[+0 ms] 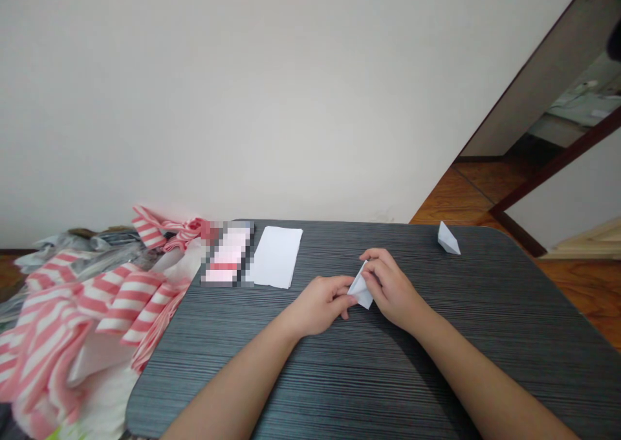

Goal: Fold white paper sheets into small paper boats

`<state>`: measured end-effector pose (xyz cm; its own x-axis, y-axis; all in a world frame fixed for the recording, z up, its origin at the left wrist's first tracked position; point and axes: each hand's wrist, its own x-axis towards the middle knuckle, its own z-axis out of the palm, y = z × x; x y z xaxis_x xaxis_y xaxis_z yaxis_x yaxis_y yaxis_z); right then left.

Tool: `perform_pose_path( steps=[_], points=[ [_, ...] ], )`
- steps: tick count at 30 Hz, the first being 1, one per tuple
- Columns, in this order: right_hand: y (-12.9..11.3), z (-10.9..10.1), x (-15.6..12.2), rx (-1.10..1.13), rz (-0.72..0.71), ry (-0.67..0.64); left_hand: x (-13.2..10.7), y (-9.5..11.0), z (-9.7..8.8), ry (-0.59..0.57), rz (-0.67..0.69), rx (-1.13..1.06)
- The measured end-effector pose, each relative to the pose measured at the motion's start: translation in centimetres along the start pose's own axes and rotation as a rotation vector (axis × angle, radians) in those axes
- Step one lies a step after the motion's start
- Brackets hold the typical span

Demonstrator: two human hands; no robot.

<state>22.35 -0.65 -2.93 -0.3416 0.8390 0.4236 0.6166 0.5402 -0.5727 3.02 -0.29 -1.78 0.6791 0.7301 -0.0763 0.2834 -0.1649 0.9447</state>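
A small piece of folded white paper [361, 292] is between my two hands, just above the middle of the dark table. My left hand [321, 305] pinches its left corner between thumb and fingers. On the upper right side, my right hand [392, 291] grips the paper with curled fingers, which cover part of it. Toward the far right of the table stands a folded white paper boat [447, 239], apart from both hands. Left of my hands lies a stack of white paper sheets [277, 257].
A phone-like rectangle [228, 255], blurred into blocks, lies beside the paper stack. Red-and-white striped cloth [130, 297] is heaped left of the dark table [310, 388]. A pale wall [291, 103] rises behind the table; wooden floor [466, 191] shows to the right.
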Motion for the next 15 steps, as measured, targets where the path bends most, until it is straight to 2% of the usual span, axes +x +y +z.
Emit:
perform_pose_path(
  steps=[8,15],
  points=[
    [-0.02,0.06,0.02,0.016,0.003,0.005,-0.07,0.06,-0.09,0.007,0.010,0.083],
    [-0.07,0.05,0.05,0.016,0.010,0.010,-0.10,-0.09,-0.04,0.016,-0.013,0.070]
  ],
)
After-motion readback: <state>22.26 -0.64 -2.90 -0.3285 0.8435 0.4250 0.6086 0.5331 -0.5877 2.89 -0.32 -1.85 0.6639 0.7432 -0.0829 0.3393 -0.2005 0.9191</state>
